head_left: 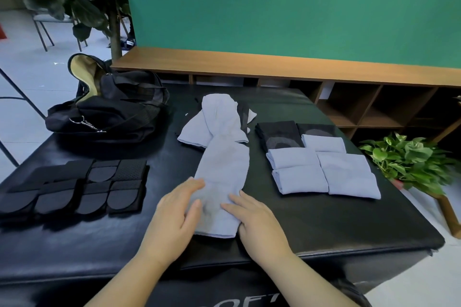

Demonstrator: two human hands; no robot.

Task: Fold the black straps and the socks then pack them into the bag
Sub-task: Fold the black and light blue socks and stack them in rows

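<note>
Flat and open, our left hand (pixel 178 209) and right hand (pixel 252 217) press the near end of a grey sock (pixel 219 182) lying mid-table. We judge sock folding is underway; next, fold it over. Straps (pixel 82 184) sit folded left, bag (pixel 109 107) behind. Our right thumb is hidden.

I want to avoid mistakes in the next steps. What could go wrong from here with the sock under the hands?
1. The sock under the left hand and right hand overlaps the unfolded pile; pulling it may drag that pile.
2. The folded socks lie close on the right; a wide fold could disturb them.
3. The bag sits at the table edge and may slip.
</note>
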